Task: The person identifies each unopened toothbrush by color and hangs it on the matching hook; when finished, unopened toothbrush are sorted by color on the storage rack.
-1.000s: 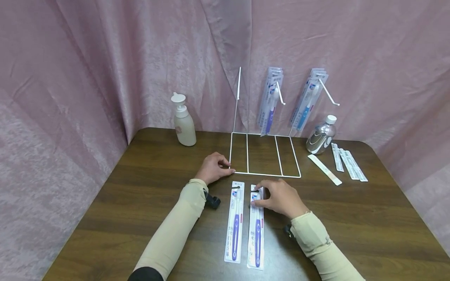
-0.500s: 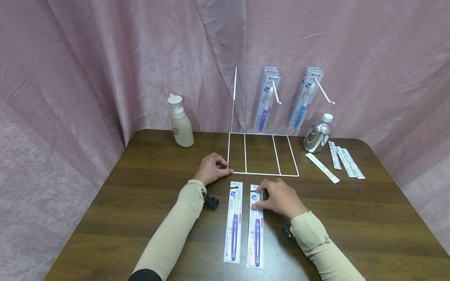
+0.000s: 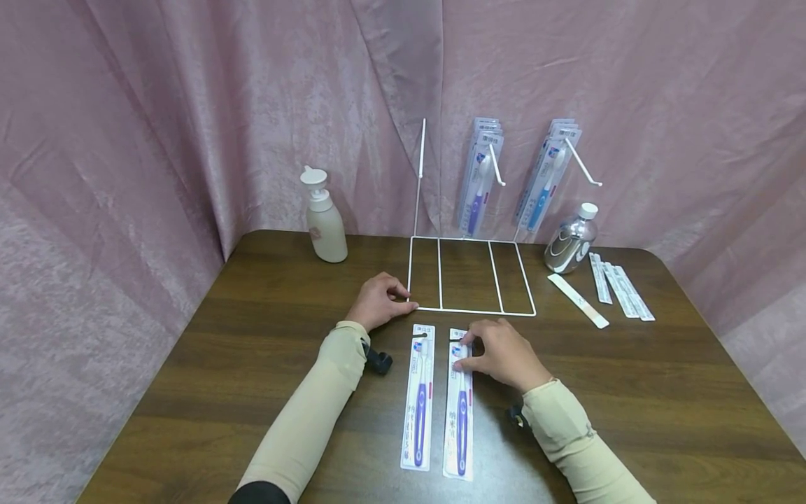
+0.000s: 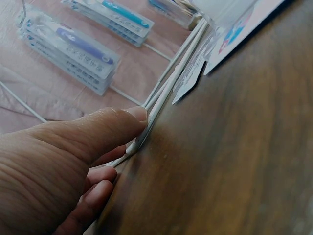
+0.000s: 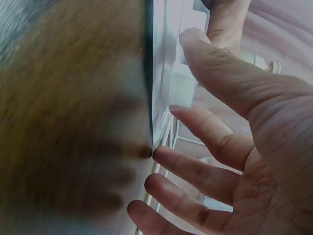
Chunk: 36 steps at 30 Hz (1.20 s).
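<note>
In the head view, my left hand pinches the front left corner of the white wire rack; the left wrist view shows the thumb against the wire. My right hand holds the upper part of a packaged toothbrush with purple handle, lying on the table, thumb and index finger at the card; the right wrist view shows the other fingertips near the tabletop. Just to its left lies a second packaged toothbrush, also purple, untouched.
Purple toothbrush packs and blue ones hang from the rack's hooks; the left hook bears nothing. A pump bottle stands left, a silver bottle right. Several white paper strips lie at the right on the wooden table.
The pack under my right hand has shifted very slightly away from me and to the right, the hand with it. My left hand stays at the rack's corner. The camera's view has moved a little.
</note>
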{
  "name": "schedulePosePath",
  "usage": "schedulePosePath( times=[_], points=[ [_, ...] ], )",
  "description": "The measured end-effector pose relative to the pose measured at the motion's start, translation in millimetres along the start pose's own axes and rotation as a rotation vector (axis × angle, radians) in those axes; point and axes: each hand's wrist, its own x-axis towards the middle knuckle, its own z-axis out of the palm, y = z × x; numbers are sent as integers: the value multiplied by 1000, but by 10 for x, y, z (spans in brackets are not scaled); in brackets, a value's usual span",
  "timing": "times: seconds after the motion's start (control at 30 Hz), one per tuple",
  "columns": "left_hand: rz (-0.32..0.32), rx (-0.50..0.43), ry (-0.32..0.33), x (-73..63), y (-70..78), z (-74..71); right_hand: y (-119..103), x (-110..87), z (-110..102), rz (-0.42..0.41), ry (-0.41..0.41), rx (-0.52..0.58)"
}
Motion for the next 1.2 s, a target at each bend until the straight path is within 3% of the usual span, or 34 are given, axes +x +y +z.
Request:
schedulePosePath(
  times=[0.2, 0.53, 0.67, 0.87, 0.97, 1.07, 1.2],
  points=[
    [13, 0, 7, -6, -1, -4, 26, -3, -48, -34, 54, 90],
    [27, 0, 19, -19, -12, -11, -54, 20, -151, -16, 147, 277],
    [33, -3, 16, -9, -9, -6, -94, 27, -284, -90, 305, 239],
    [32, -13, 4, 3, -15, -15, -155, 114, -620, -272, 678, 99],
    [30, -12, 5, 0, -24, -13, -203, 187, -827, -342, 823, 54],
    [32, -12, 7, -1, -30, -5, -245, 266, -1013, -370, 915, 57],
    [38, -10, 10, 0, -31, 4, -278, 362, -1174, -340, 973, 98]
  ],
)
